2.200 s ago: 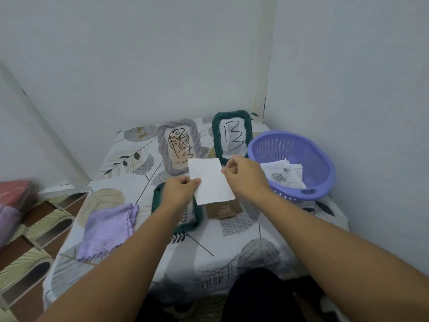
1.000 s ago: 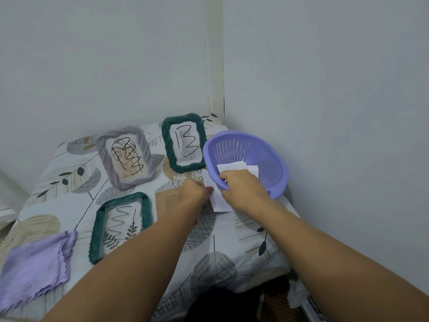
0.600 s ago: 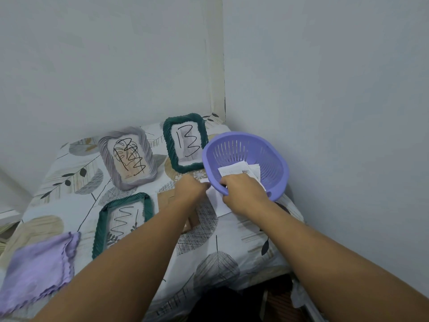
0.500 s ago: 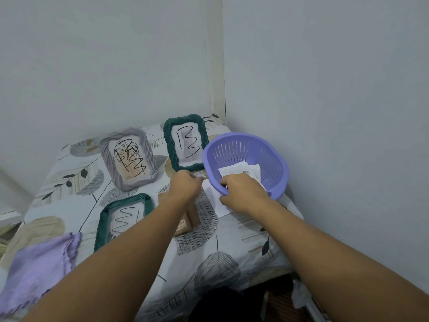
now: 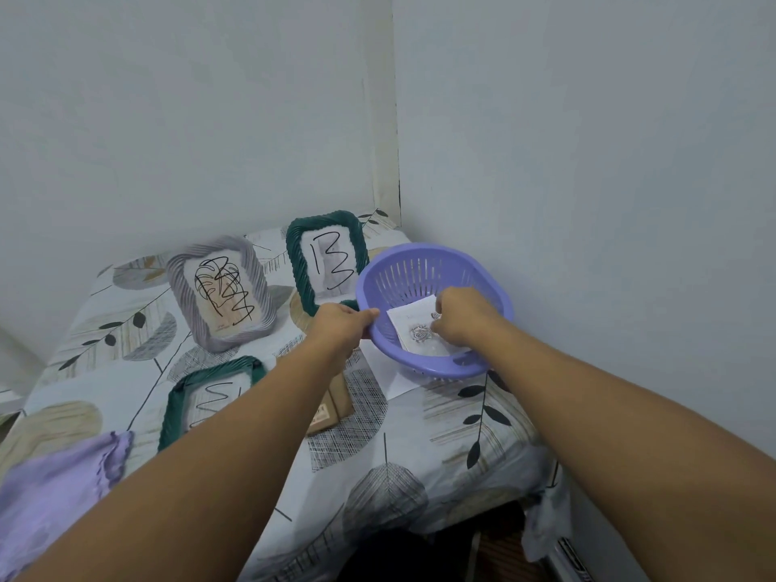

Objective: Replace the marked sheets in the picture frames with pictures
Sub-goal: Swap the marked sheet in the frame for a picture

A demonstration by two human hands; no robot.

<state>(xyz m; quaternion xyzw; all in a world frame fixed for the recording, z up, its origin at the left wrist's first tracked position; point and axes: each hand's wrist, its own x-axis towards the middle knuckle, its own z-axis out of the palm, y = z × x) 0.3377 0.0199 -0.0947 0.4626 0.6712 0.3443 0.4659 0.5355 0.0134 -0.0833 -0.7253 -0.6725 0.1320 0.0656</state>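
Pale walls met in a corner behind a table (image 5: 403, 438) covered in a leaf-print cloth. Three frames carried scribbled sheets: a grey frame (image 5: 221, 294) and a green frame (image 5: 326, 259) propped upright at the back, and a second green frame (image 5: 197, 396) lying flat nearer the person, partly hidden by the left forearm. A purple basket (image 5: 428, 365) stood at the right, tilted toward the viewer. The left hand (image 5: 338, 329) was closed on the basket's near-left rim, steadying it. The right hand (image 5: 462, 319) reached inside, its fingers drawn together on the stack of pictures (image 5: 415, 333), the top one printed with a rose; whether a sheet was already pinched free could not be told. A blank white sheet (image 5: 384, 373) lay on the cloth, partly under the basket, beside a brown backing board (image 5: 331, 407). A lilac cloth (image 5: 58, 489) lay at the near-left.

The step in hand appeared to be drawing one picture. Done well, only the top sheet would be peeled off by a corner, kept flat and uncreased, while the rim grip stopped the light basket sliding.
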